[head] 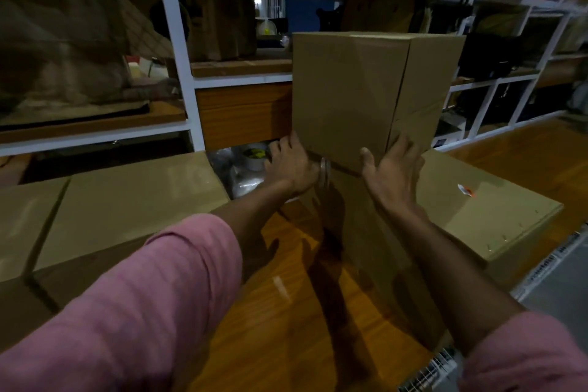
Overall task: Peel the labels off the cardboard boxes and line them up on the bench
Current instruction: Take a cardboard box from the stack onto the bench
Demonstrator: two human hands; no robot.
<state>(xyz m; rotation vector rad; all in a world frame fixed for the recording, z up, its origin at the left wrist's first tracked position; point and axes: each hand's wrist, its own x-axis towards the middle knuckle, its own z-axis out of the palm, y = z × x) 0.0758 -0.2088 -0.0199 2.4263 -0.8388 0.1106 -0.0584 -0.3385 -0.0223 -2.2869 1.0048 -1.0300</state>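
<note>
A plain brown cardboard box [366,92] stands upright on top of a lower box [359,232] in the middle of the wooden bench [286,312]. My left hand [291,165] grips its lower left corner. My right hand [393,169] presses flat against its lower right edge, fingers spread. No label shows on the faces turned to me. On the right a wide box [486,210] carries a small torn white-and-red label scrap [466,190] on its top. Another large box [111,210] lies at the left.
White shelving [178,51] with stored boxes and bags stands right behind the bench. A tape roll [254,157] and clear plastic sit in the gap behind my left hand. A printed grey edge [550,267] runs along the right.
</note>
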